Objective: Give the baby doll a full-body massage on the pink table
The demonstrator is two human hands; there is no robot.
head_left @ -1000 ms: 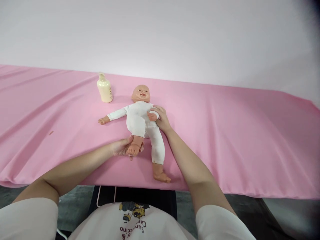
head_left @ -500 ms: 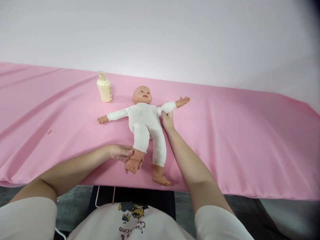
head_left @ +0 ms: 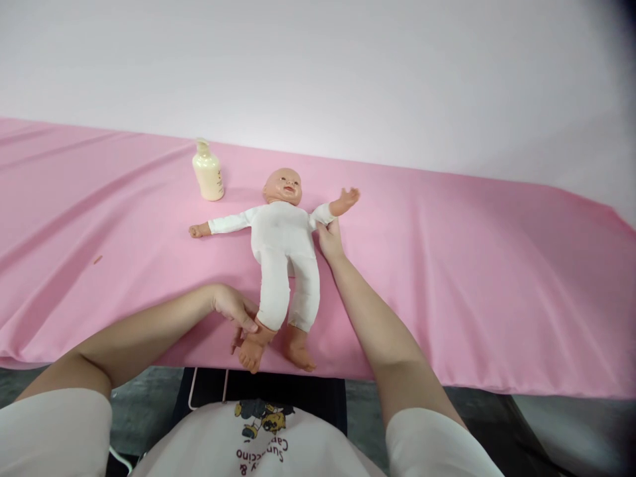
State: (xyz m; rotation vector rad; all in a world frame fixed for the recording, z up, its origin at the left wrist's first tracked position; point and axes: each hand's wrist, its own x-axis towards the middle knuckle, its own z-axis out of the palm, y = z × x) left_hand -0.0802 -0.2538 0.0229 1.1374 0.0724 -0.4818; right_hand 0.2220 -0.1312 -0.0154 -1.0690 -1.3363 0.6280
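A baby doll [head_left: 282, 228] with a white cloth body lies face up on the pink cloth, its head away from me and its feet near the front edge. My left hand [head_left: 237, 313] is closed around the ankle of the doll's leg on the left, thumb on top and the other fingers mostly hidden beneath. At the doll's side on the right, my right hand [head_left: 330, 240] grips its upper arm close to the shoulder. The thumb shows, while the remaining fingers are partly hidden under the arm.
A cream pump bottle [head_left: 209, 173] stands upright to the left of the doll's head. A small brownish strip [head_left: 98, 260] lies on the pink cloth [head_left: 472, 285] at the left. Behind the table rises a white wall [head_left: 318, 73].
The doll's leg in my left hand has come down and straightened toward the front edge. Its other leg shifted left. The arm in my right hand has bent, its hand moving left.
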